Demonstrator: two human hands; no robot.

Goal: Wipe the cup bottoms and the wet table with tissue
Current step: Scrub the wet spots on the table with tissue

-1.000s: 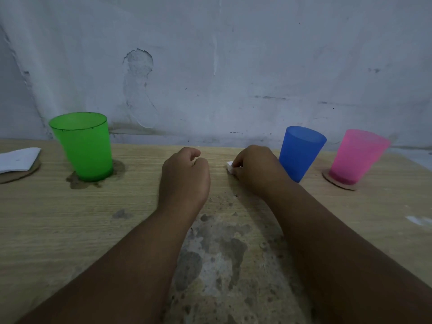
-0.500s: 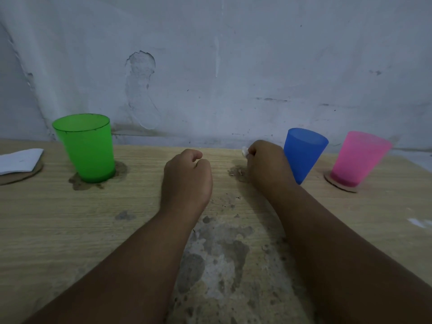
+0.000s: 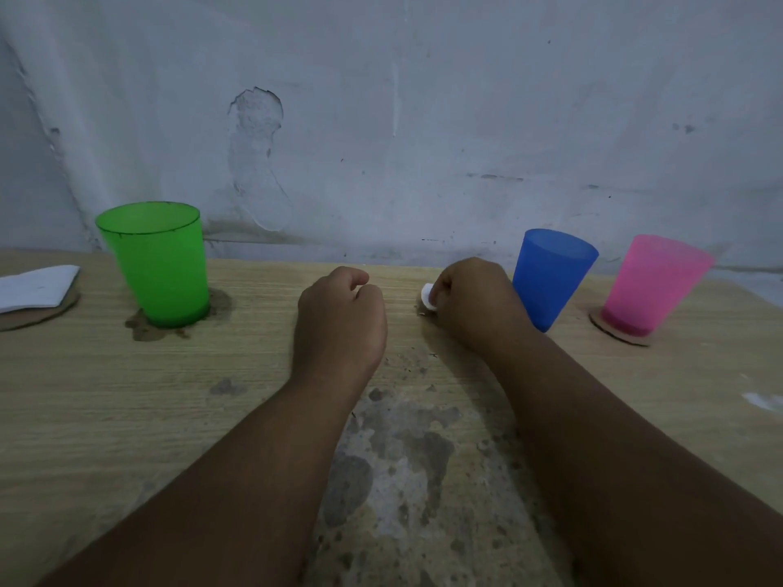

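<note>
Pinching a small white tissue (image 3: 428, 297), the right hand (image 3: 474, 305) rests on the table (image 3: 84, 408) just left of the blue cup (image 3: 551, 277). The left hand (image 3: 339, 324) lies beside it, curled into an empty fist. The green cup (image 3: 159, 264) stands in a wet patch (image 3: 142, 328).

Wide lane at left, tight quarters at right

A broad stretch of wooden table (image 3: 84, 396) lies open between the green cup (image 3: 159, 264) and the fisted left hand (image 3: 339, 315). A narrower gap separates the two hands. The right hand (image 3: 470, 302), pinching a tissue wad (image 3: 428, 296), sits just beside the blue cup (image 3: 551, 277), leaving almost no passage there. A slim gap lies between the blue cup and the pink cup (image 3: 652, 286) on its cardboard coaster (image 3: 618, 334). The wall (image 3: 423, 120) closes the back, and a folded tissue (image 3: 36, 286) lies at the far left edge.
</note>
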